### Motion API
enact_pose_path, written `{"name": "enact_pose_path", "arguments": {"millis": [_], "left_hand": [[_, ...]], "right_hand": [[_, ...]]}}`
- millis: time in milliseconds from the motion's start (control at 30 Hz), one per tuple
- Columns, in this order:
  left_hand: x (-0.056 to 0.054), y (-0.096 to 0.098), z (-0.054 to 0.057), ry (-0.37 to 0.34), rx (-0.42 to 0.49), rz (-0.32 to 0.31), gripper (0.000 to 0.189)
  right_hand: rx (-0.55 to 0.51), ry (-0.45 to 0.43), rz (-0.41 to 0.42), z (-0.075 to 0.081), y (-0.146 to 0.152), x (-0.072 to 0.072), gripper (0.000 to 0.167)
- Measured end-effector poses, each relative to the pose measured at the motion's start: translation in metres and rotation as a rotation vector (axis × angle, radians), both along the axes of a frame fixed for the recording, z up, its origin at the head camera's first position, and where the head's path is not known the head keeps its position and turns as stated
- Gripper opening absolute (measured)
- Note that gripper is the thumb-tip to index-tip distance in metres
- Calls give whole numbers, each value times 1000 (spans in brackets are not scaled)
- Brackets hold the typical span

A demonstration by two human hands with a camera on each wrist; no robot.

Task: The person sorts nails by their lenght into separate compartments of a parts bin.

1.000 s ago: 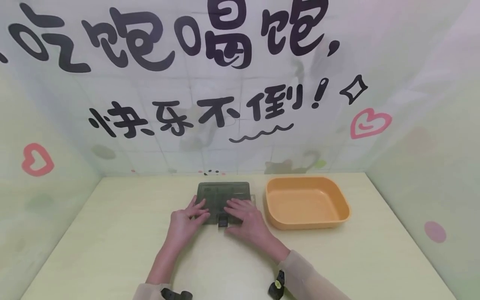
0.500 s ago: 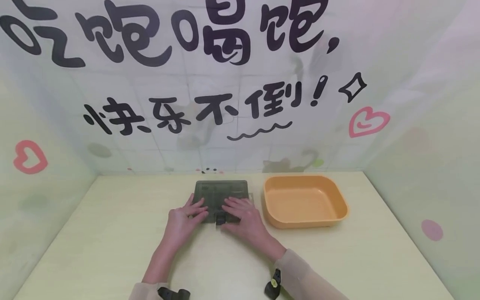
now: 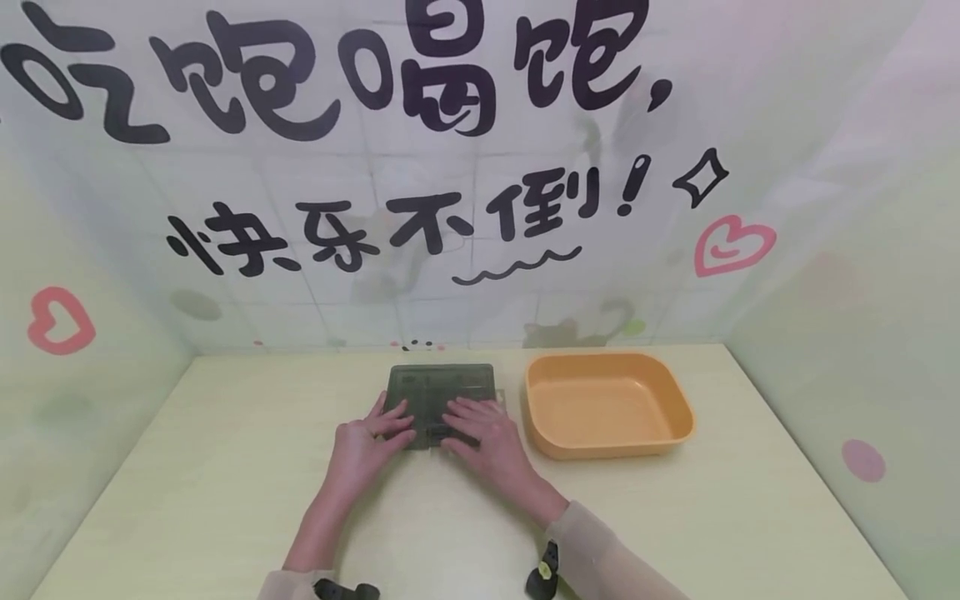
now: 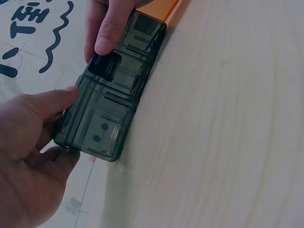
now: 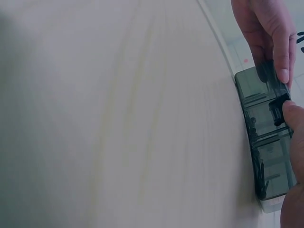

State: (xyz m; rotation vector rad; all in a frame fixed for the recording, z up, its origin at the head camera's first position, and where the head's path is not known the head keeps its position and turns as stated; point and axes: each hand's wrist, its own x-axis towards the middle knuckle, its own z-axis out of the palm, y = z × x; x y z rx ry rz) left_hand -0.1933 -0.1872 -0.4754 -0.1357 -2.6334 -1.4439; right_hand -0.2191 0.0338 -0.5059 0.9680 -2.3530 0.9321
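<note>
Left hand (image 3: 367,442) lay on the dark translucent case (image 3: 441,396), fingers fairly straight, thumb against its near-left corner. Right hand (image 3: 483,435) rested flat on the lid, thumb at the black latch (image 4: 105,65). Latch showed less than a second earlier. Case sat mid-bench (image 3: 225,467), toward the far edge, just beside the orange tray (image 3: 678,400).
</note>
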Motion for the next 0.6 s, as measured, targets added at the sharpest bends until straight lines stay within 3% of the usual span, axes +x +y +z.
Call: {"name": "enact_pose_path", "arguments": {"millis": [167,600], "left_hand": [[1,0,-2,31,-19,3,22],[2,0,-5,24,8,5,27]], "right_hand": [[-13,31,-16,-3,-2,-1,36],[-37,103,-63,-5,-6,-2,33]]}}
